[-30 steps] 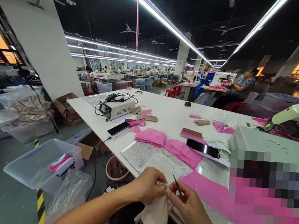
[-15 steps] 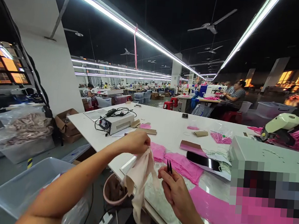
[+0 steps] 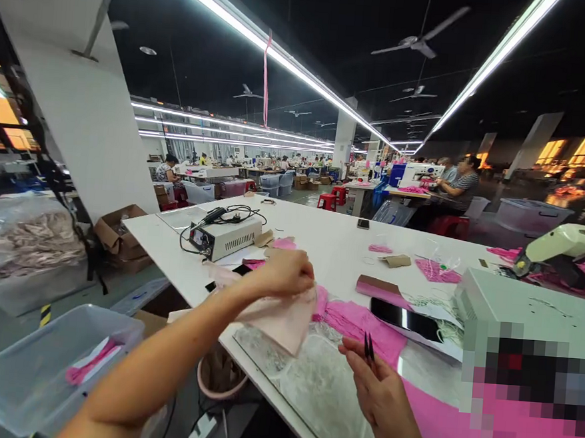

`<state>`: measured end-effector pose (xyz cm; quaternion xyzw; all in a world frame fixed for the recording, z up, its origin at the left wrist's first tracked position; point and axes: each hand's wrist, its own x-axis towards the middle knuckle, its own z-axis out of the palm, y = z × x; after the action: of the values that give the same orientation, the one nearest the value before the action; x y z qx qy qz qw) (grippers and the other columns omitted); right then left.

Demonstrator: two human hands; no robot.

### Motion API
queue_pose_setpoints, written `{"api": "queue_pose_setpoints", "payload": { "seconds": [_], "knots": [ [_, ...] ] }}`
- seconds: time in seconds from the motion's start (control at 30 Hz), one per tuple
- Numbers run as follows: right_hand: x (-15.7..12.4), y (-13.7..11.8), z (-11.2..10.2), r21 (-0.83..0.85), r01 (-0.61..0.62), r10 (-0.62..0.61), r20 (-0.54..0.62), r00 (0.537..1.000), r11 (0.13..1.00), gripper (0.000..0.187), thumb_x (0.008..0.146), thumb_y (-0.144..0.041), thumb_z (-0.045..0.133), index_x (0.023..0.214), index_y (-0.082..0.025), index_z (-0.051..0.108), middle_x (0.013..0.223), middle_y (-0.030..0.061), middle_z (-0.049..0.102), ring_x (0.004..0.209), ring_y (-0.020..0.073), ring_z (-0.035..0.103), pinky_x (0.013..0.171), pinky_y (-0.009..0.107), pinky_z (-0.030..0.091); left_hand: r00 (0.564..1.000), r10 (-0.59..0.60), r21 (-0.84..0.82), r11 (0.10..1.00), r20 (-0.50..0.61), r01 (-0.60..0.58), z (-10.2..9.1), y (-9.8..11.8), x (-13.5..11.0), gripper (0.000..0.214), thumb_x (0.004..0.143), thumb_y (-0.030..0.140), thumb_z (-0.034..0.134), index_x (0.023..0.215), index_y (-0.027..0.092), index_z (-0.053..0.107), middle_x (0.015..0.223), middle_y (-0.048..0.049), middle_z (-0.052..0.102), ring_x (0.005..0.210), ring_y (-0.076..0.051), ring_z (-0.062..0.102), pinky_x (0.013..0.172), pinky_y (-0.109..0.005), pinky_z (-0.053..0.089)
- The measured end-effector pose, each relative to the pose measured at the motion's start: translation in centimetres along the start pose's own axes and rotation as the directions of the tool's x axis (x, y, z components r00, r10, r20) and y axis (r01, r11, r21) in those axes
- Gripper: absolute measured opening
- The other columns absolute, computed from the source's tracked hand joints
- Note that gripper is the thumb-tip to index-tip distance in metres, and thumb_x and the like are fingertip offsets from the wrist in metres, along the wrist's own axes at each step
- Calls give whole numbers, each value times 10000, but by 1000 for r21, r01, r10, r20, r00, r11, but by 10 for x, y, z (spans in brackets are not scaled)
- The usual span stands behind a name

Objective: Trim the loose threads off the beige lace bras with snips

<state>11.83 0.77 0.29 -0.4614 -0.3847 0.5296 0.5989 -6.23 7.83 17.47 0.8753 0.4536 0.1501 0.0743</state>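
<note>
1. Our left hand (image 3: 291, 272) pinches pale cloth (image 3: 285, 322) above the table (image 3: 324, 231), seemingly letting it hang spread.
2. Our right hand (image 3: 381, 389), apart, grips a 2-pronged tool (image 3: 368, 348), points up, likely clear of cloth.

Pale pinkish cloth (image 3: 285, 320) dangling loose mid-frame; dark two-pronged tool (image 3: 366, 345), probably snips (mostly hidden), tips up, lower right.

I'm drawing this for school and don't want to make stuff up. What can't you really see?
All in the head view:
Black flat thing: partly covered by the pale cloth.
Left hand: its own back partly hides how it holds the cloth.
Dark tool: lower end hidden by the fingers of the right hand.
Lower-right patch: blurred into squares.
Far-off people: too small.
</note>
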Motion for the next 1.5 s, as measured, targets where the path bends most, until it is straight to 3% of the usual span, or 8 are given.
{"api": "queue_pose_setpoints", "payload": {
  "seconds": [0.13,0.2,0.3,0.5,0.83,0.97,1.27,1.5],
  "knots": [
    [4,6,-15,-228,73,-83,-33,996,971,332,635,-421,725,849,-167,700,811,83,718,585,194,618,487,277,448,985,82,-187,981,150,-53,104,-2,13,186,707,137,518,744,107,698,663,-21,641,606,-125,525,549,-189,376],
    [6,11,-21,-289,77,-93,-41,995,954,296,610,-399,737,795,-172,699,819,74,712,802,252,631,654,308,474,974,119,-279,958,195,-61,134,-3,17,217,754,158,482,795,97,686,646,-7,621,588,-111,502,526,-180,359],
    [10,15,-26,-323,41,-77,-99,992,945,304,596,-395,735,798,-176,674,816,49,678,828,241,597,672,291,451,958,166,-377,924,235,-67,155,-4,24,211,754,161,483,790,101,682,614,11,594,574,-102,477,516,-180,334],
    [17,16,-27,-301,-27,-19,-147,989,953,245,624,-368,719,571,-182,570,551,-38,502,556,141,463,523,244,359,935,212,-437,897,285,-70,164,-8,30,198,720,169,529,800,120,703,616,12,600,595,-112,484,531,-195,318],
    [16,8,-38,-168,-285,290,4,957,944,133,640,-280,696,661,-159,645,533,-44,532,467,102,424,466,225,322,837,313,-537,843,448,-28,171,-19,29,116,675,224,609,746,146,658,571,63,466,550,-88,408,486,-193,282],
    [15,1,-39,-175,-276,294,81,952,945,106,673,-248,672,634,-165,618,568,-41,532,545,118,452,524,227,350,803,332,-565,825,495,7,167,-16,27,109,671,189,565,750,150,629,576,67,444,541,-82,386,474,-188,280],
    [8,14,-37,-362,-165,177,0,984,917,214,649,-326,696,608,-175,549,560,-61,422,560,120,381,528,233,303,838,263,-475,880,479,-5,163,-9,22,131,652,258,613,732,159,645,566,57,458,571,-105,412,499,-205,285],
    [7,14,-36,-151,-241,246,11,969,959,207,587,-285,712,588,-180,533,534,-60,441,515,108,379,489,220,296,799,265,-385,922,540,-45,161,-5,20,120,630,287,617,687,181,616,553,51,449,555,-117,424,478,-217,279]
  ]
}}
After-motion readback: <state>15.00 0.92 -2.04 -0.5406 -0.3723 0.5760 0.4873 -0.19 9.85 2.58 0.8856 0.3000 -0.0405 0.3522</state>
